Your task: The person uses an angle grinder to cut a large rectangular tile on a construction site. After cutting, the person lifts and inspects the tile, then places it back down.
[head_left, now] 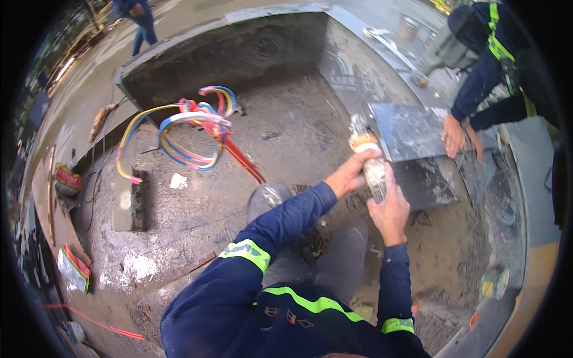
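Tool (375,172): grinder, perhaps; long axis forward, slab (412,134) rightward.
Left hand (350,177): wrapped round front.
Right hand (391,212): wrapped behind, I see.

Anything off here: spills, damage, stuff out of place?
Multicoloured cables sprawl in loose loops by red tubes, looking untidy. A stray white scrap lies on the dark floor. The handheld tool looks crusted with pale residue.

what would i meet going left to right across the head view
White bag with red edging → coiled coloured cables → left hand → right hand, both hands gripping a dusty tool → co-worker's hand → small container at the far right.
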### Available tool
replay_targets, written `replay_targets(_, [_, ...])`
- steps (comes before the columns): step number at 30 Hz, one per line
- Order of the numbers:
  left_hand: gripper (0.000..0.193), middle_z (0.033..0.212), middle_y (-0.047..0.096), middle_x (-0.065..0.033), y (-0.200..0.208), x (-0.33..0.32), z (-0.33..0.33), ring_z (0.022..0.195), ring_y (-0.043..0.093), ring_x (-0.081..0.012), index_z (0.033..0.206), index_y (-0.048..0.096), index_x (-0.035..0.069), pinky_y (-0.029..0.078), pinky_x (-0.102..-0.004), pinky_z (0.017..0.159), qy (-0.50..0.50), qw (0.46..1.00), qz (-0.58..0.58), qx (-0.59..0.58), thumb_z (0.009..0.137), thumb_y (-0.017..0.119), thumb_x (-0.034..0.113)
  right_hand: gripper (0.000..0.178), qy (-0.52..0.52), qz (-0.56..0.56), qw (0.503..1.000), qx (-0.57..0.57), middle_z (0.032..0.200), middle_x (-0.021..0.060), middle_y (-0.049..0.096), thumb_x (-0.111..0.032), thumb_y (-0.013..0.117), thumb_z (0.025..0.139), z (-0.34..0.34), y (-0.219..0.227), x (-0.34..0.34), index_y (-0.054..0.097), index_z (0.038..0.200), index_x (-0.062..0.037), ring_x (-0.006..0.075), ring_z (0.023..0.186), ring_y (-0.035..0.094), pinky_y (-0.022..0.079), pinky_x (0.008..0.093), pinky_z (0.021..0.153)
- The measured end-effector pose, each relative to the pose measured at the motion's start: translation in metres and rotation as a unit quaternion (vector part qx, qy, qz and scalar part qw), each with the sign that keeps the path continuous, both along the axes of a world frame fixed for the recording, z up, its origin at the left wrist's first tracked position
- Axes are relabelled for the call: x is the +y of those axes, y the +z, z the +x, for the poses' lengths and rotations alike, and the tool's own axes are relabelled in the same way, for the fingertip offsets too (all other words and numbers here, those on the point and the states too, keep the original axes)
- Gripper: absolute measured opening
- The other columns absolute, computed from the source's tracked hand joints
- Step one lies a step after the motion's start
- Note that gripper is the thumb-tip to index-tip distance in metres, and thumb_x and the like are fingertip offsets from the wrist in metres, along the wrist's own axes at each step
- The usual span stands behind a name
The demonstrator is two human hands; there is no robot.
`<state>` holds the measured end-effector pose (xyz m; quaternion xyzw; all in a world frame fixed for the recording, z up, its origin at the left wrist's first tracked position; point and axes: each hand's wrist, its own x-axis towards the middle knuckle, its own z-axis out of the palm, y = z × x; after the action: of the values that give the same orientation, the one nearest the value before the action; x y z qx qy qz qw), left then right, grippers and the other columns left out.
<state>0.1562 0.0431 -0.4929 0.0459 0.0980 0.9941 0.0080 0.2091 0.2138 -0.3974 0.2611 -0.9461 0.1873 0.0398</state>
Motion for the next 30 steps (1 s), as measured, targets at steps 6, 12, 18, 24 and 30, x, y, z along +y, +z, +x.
replay_targets(6, [0.028, 0.117, 0.078, -0.0201, 0.011, 0.004, 0.013, 0.113, 0.078, -0.0329, 0.12, 0.068, 0.001, 0.065, -0.052, 0.104, -0.019, 0.999, -0.028, -0.034, 0.097, 0.081, 0.011, 0.104, -0.006, 0.013, 1.0, -0.018, 0.119, 0.0222, 0.073, -0.02, 0.084, 0.079, -0.001, -0.006, 0.017, 0.039, 0.173, -0.0275, 0.0476, 0.106, 0.074, 0.06, 0.0576, 0.092])
replay_targets(12, [0.028, 0.13, 0.077, -0.0209, 0.02, 0.013, 0.028, 0.125, 0.074, -0.0355, 0.124, 0.07, -0.002, 0.062, -0.052, 0.112, -0.02, 0.997, -0.026, -0.071, 0.099, 0.079, 0.01, 0.103, 0.014, -0.008, 1.0, -0.01, 0.119, 0.0206, 0.073, -0.017, 0.082, 0.078, 0.005, -0.002, 0.028, 0.041, 0.172, -0.0263, 0.0458, 0.105, 0.074, 0.061, 0.056, 0.092])
replay_targets(18, [0.036, 0.133, 0.076, -0.0201, 0.019, 0.019, 0.035, 0.127, 0.073, -0.0351, 0.132, 0.066, -0.003, 0.059, -0.0519, 0.115, -0.029, 0.998, -0.03, -0.055, 0.1, 0.078, 0.009, 0.101, 0.016, -0.023, 1.0, -0.013, 0.119, 0.0179, 0.073, -0.015, 0.081, 0.078, 0.008, -0.004, 0.037, 0.043, 0.171, -0.0254, 0.0439, 0.106, 0.075, 0.061, 0.0553, 0.091])
replay_targets(24, [0.038, 0.133, 0.076, -0.0198, 0.022, 0.024, 0.04, 0.128, 0.073, -0.0346, 0.133, 0.065, -0.004, 0.059, -0.0518, 0.116, -0.026, 0.997, -0.035, -0.068, 0.1, 0.078, 0.01, 0.104, 0.035, -0.036, 0.999, 0.006, 0.111, 0.018, 0.071, -0.015, 0.084, 0.078, 0.01, -0.005, 0.043, 0.041, 0.172, -0.0249, 0.0438, 0.097, 0.075, 0.062, 0.0559, 0.083])
replay_targets(30, [0.036, 0.132, 0.076, -0.0209, 0.021, 0.027, 0.039, 0.127, 0.074, -0.0349, 0.131, 0.066, -0.003, 0.06, -0.0518, 0.115, -0.022, 0.997, -0.041, -0.065, 0.1, 0.078, 0.011, 0.106, 0.048, -0.047, 0.998, 0.015, 0.106, 0.018, 0.069, -0.014, 0.085, 0.078, 0.009, -0.006, 0.044, 0.04, 0.174, -0.0241, 0.0441, 0.092, 0.075, 0.061, 0.0564, 0.08])
